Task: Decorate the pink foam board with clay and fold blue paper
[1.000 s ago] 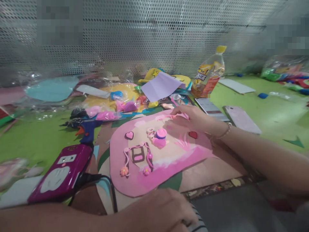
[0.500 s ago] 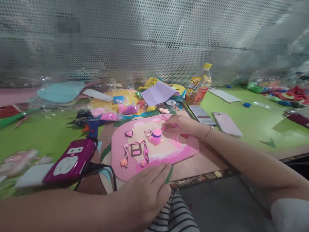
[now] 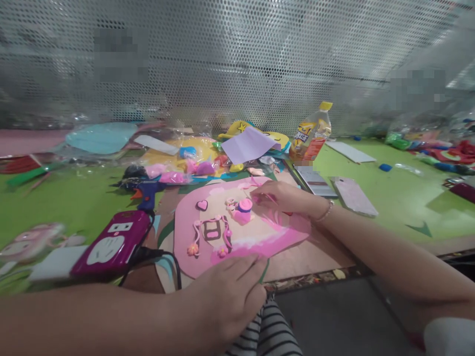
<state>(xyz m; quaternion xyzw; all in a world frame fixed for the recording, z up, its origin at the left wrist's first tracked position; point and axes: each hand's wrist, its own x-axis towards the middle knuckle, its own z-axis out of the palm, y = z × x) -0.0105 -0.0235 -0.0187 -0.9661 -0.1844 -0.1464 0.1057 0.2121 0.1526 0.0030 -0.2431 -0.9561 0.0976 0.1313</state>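
On the table lies a pink board with rounded corners (image 3: 184, 210) and a cream middle, decorated in pink. It bears a heart (image 3: 202, 204), a snail-like clay figure (image 3: 244, 210) with a round shell, and a dark-outlined square shape (image 3: 212, 230) flanked by wavy strands ending in small flowers. My left hand (image 3: 232, 291) rests with its fingers stretched out flat on the near edge of the board. Over the board's far right part, my right hand (image 3: 276, 196) has its fingertips pinched on a thin pink strand, partly hidden by the fingers.
A blue glue gun (image 3: 147, 194) and a purple power bank with a cable (image 3: 117, 242) sit left of the board. Clay packs (image 3: 174, 177) and a lilac sheet (image 3: 249, 145) lie behind it. At right are a drink bottle (image 3: 311, 133) and two phones (image 3: 354, 196).
The view has shifted slightly, so the scene sits a little further right. My right hand stays over the same part of the board with its fingers slightly repositioned; my left hand keeps its place.
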